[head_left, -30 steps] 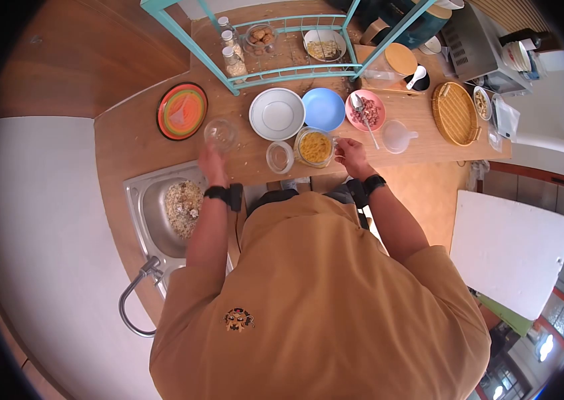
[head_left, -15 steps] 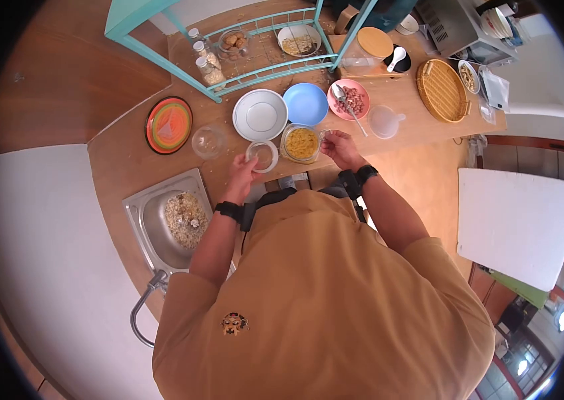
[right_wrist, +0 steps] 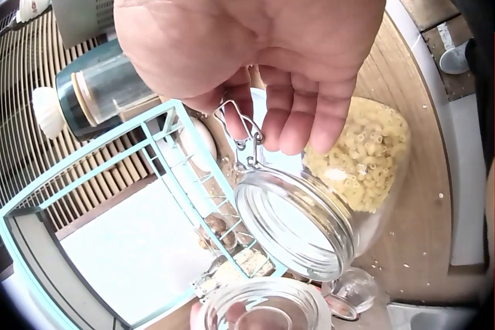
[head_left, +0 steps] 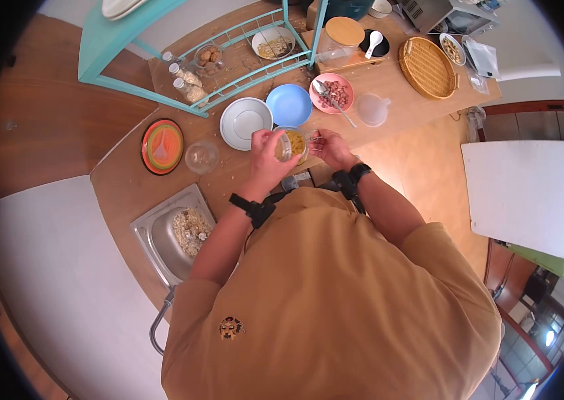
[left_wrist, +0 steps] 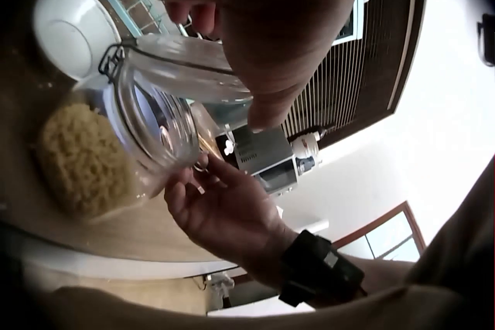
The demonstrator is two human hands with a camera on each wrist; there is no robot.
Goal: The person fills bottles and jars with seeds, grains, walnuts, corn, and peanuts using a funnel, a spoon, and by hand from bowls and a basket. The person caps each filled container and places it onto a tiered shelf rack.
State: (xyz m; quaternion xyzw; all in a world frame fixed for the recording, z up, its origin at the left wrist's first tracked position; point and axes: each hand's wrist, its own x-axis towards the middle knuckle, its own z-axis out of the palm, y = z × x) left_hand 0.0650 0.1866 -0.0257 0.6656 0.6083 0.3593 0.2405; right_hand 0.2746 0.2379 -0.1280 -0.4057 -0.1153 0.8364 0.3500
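A clip-top glass jar (right_wrist: 363, 225) of small yellow pasta (left_wrist: 89, 160) stands near the counter's front edge. My left hand (head_left: 267, 165) grips its round glass lid (left_wrist: 186, 63), thumb and fingers at the rim. The lid is tilted up beside the jar's mouth, the wire hinge (left_wrist: 114, 59) showing at one side. Opposite the hinge, my right hand (head_left: 332, 148) pinches the wire clasp (right_wrist: 246, 130) with curled fingers. Beyond the jar are a white bowl (head_left: 245, 127) and a blue plate (head_left: 288, 105).
A pink plate (head_left: 342, 79) of diced meat with a spoon and a clear funnel (head_left: 371, 110) sit to the right. Leftward are a clear bowl (head_left: 202, 158), a striped plate (head_left: 162, 148) and the sink (head_left: 162, 230). A teal rack (head_left: 255, 73) stands behind; a wicker tray (head_left: 426, 69) lies far right.
My left hand moved right from near the clear bowl, took hold of the lid lying open, and raised it toward the jar's mouth. My right hand stays at the clasp. The head view shifted.
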